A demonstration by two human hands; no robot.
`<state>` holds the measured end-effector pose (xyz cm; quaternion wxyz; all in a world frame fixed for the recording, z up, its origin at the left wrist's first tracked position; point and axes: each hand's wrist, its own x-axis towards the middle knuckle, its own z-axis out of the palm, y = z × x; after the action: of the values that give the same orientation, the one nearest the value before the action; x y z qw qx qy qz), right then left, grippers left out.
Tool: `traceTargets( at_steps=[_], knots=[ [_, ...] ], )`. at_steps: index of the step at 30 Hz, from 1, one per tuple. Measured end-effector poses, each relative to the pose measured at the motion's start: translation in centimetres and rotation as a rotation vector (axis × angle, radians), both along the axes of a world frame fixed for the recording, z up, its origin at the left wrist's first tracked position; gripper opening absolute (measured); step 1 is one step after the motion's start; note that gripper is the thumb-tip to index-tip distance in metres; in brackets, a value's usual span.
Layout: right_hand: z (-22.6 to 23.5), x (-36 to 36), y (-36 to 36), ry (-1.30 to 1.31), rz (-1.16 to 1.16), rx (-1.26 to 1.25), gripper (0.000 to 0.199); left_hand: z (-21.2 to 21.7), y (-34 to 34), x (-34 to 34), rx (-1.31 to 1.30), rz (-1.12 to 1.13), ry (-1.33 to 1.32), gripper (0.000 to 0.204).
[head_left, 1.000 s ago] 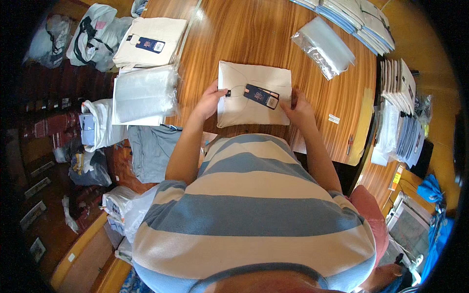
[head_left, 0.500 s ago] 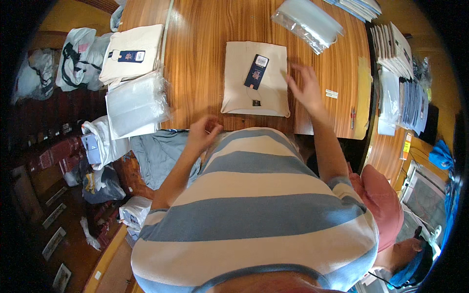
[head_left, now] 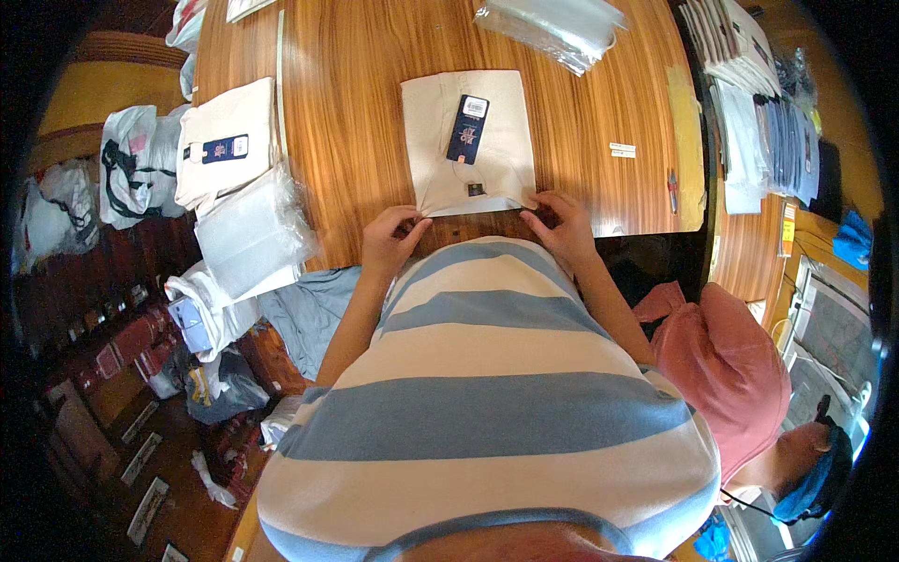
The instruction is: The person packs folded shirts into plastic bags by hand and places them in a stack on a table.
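While both hands (head_left: 482, 234) pinch its near corners, folded cream garment (head_left: 468, 140), long axis pointing away.

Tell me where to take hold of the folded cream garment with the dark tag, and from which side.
Probably at the two near corners of the folded cream garment, coming from the table's near edge. It lies flat with that hem toward the person, and the left hand and right hand already pinch there. The dark tag sits mid-panel, clear of the corners.
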<state>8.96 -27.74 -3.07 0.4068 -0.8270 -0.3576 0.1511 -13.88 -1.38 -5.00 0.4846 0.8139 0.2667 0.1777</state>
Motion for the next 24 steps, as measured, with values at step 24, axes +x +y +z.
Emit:
traceTargets(
  at_steps=[24],
  knots=[
    [-0.8,1.8,0.2,-0.092,0.157,-0.023,0.03,1.8,-1.4,1.0,-0.256,-0.037,0.211,0.018]
  ],
)
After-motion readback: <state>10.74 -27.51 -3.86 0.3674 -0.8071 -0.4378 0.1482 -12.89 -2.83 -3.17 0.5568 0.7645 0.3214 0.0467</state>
